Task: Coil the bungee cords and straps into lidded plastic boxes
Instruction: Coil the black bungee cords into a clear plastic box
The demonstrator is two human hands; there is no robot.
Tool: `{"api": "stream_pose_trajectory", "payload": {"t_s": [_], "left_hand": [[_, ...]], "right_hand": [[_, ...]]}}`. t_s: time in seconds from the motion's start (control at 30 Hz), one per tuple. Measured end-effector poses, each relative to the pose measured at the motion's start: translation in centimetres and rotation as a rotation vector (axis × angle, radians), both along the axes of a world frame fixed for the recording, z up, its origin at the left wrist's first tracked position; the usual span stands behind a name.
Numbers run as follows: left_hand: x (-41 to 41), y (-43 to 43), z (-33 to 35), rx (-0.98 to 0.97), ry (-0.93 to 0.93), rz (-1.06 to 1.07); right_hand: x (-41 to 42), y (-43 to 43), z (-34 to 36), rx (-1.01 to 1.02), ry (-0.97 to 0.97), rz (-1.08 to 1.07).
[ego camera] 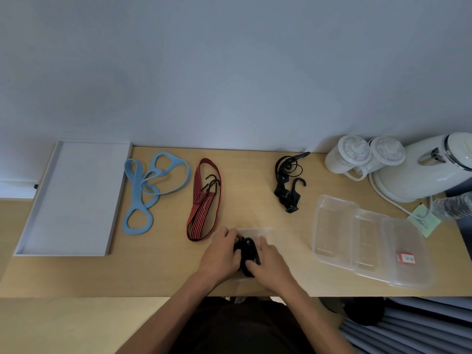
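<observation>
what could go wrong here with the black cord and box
The black cord may spring out of the clear box once the left hand and right hand let go; any lid is in the clear stack at right. The box sits near the table edge and might slide off.

no words, numbers or brand names could be read anywhere. the only printed label was a small red and white sticker (406, 258) on the clear plastic lid (419, 238) at the right end of the table, and its print was too small to make out. a green paper note (426, 222) lay just beyond that lid, and any writing on it could not be told.
</observation>
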State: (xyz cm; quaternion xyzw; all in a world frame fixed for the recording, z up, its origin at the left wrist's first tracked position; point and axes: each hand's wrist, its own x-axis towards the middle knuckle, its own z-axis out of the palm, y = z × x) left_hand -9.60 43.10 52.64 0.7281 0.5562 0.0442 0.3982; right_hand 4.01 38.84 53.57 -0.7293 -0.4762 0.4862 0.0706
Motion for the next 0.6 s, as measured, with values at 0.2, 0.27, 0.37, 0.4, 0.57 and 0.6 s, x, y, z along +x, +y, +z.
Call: {"api": "stream_pose_trajectory", "payload": {"t_s": [0.2,0.27,0.37,0.4,0.57,0.6], "left_hand": [[-0.1,1.7,0.6,0.036,-0.048,0.038],[0.4,2.6,0.8,0.036,-0.047,0.022],[1.4,3.9,1.2,0.011,-0.037,-0.014],[1.8,4.3,1.3,0.005,-0.036,-0.023],[3.6,6.2,1.4,-0.035,-0.021,-0.066],[3.8,6.4,1.3,-0.046,-0.018,-0.064]], "right_hand": [[3.2,1.4,1.3,0.119,0.001,-0.209],[3.9,2.4,1.3,0.165,0.005,-0.261],[4.5,4.0,1.2,0.229,-0.012,-0.304],[4.7,4.6,1.2,0.253,-0.034,-0.308],[6.2,7.3,0.9,0.404,-0.195,-0.302],[6.5,7.8,0.6,0.403,-0.229,-0.285]]}}
